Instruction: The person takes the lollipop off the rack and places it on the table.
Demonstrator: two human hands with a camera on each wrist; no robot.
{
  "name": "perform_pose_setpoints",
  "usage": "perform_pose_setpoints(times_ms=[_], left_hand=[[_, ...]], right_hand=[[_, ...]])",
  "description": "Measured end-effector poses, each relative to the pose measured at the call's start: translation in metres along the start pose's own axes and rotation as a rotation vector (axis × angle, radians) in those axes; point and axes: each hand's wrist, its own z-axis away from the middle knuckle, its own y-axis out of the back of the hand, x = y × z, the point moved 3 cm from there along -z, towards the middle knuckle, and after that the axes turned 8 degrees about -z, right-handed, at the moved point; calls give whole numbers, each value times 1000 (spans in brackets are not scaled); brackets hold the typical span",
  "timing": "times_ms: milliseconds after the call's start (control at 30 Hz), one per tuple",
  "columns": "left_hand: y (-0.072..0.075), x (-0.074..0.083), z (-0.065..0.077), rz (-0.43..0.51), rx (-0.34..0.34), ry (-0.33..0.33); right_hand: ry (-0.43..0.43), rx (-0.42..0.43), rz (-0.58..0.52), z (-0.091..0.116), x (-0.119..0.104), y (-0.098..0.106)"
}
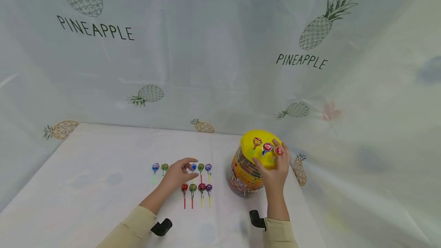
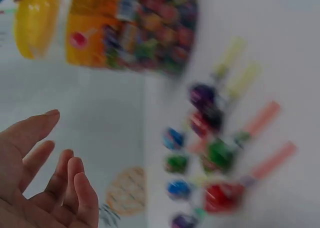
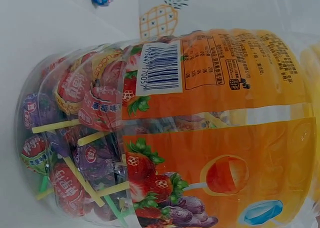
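Note:
My left hand (image 1: 177, 173) hovers over two rows of wrapped lollipops on the white table, thumb and fingers apart with nothing between them. A blue lollipop (image 1: 193, 167) shows just past its fingertips; part of the back row is hidden under the hand. Nearer me lie a red lollipop (image 1: 184, 188), a green lollipop (image 1: 193, 188) and a purple lollipop (image 1: 209, 188), sticks toward me. To the right, my right hand (image 1: 277, 165) grips the yellow lid (image 1: 249, 141) of a clear jar (image 3: 215, 118) of lollipops, thumb at the near side. Three lollipops (image 1: 267, 147) show on the lid.
At the left end of the back row lie a blue lollipop (image 1: 155, 167) and a green lollipop (image 1: 165, 167). A curtain (image 1: 213, 49) printed with pineapples hangs behind the table (image 1: 103, 171) and along its right side, close to the jar.

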Motion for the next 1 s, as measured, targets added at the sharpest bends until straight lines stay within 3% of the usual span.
perform_pose_setpoints(times_ms=[133,267,567,800,1000], left_hand=[[-1,40,-6,100,-9,-55],[-5,68,-12,173,-13,-113],[-10,123,-31,212,-7,-282],[-14,156,-37,200,3,-344],[-22,175,-40,211,-30,-367]], right_hand=[[-14,-9,-18,1,2,0],[25,-8,-8,1,3,-1],[65,22,19,1,3,2],[72,8,-16,3,8,3],[113,18,-34,4,10,4]])
